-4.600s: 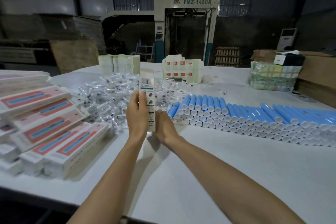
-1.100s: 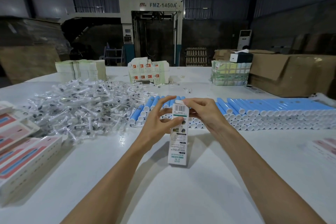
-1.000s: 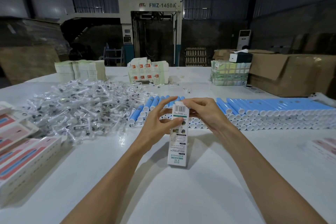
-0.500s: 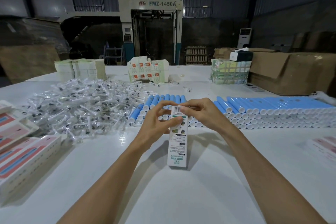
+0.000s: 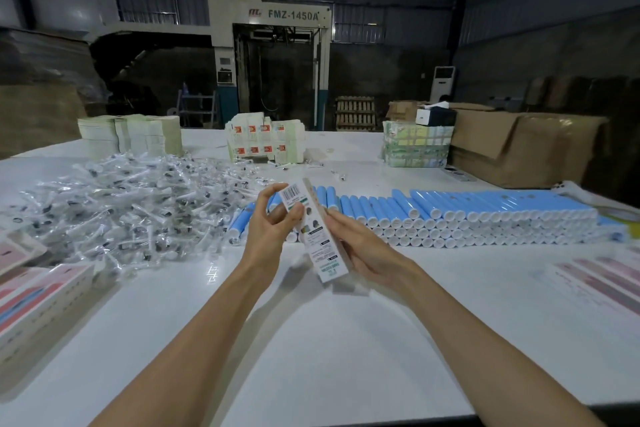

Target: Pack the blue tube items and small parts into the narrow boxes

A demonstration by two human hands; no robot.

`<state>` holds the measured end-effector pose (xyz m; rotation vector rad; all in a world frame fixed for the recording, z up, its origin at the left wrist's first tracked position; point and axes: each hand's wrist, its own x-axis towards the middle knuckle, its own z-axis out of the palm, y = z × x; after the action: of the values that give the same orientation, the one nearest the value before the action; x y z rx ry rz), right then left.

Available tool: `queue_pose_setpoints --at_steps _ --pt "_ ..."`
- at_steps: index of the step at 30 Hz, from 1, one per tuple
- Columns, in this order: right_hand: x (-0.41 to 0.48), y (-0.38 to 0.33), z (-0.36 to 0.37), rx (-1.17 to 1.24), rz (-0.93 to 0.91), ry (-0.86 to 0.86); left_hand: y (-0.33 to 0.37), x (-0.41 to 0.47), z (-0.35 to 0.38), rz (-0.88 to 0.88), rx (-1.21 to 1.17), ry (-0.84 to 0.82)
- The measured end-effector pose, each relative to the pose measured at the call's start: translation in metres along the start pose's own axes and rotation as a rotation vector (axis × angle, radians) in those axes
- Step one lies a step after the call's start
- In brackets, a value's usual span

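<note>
A narrow white box (image 5: 317, 232) with a barcode at its top end hangs tilted above the white table (image 5: 311, 340), its top leaning left. My left hand (image 5: 268, 230) pinches the box near the barcode. My right hand (image 5: 360, 248) holds its lower right side, fingers behind it. Rows of blue tubes (image 5: 450, 215) with white caps lie across the table just beyond my hands. A heap of small parts in clear wrappers (image 5: 128, 208) spreads to the left.
Packed pink and white boxes (image 5: 38, 298) are stacked at the left edge, and more boxes (image 5: 602, 281) lie at the right. Flat carton stacks (image 5: 131, 135), printed cartons (image 5: 265, 142), a wrapped bundle (image 5: 417, 146) and a brown cardboard box (image 5: 519, 146) stand at the back.
The box stood upright on the table with my hands at its top flap. Now it is lifted and tilted, and my right hand has dropped to its lower side.
</note>
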<state>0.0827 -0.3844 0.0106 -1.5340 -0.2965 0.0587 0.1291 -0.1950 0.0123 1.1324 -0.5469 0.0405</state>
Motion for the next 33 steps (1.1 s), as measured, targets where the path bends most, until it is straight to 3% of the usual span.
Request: queue_pose_setpoints --at_steps 2,5,11,14,18,22,33 --pt "-0.009 -0.004 0.001 -0.040 -0.013 0.077 -0.004 -0.002 0.005 -0.012 0.061 -0.027" --pt "-0.036 -0.012 -0.015 -0.296 -0.068 0.257 -0.013 -0.007 0.015 0.018 0.317 -0.052" --pt "-0.134 -0.030 -0.107 -0.843 -0.170 0.651 -0.041 -0.032 0.039 0.473 0.969 -0.361" --pt "-0.193 -0.039 -0.172 -1.271 0.040 0.895 -0.049 -0.036 0.044 0.503 1.018 -0.454" --pt "-0.269 -0.049 -0.231 -1.563 0.355 1.148 -0.053 -0.033 0.042 0.541 1.016 -0.490" --pt "-0.313 -0.046 -0.253 -1.654 0.583 1.204 -0.049 -0.032 0.041 0.527 1.027 -0.486" --pt "-0.296 -0.046 -0.268 -1.729 0.649 1.226 -0.046 -0.033 0.037 0.511 1.050 -0.522"
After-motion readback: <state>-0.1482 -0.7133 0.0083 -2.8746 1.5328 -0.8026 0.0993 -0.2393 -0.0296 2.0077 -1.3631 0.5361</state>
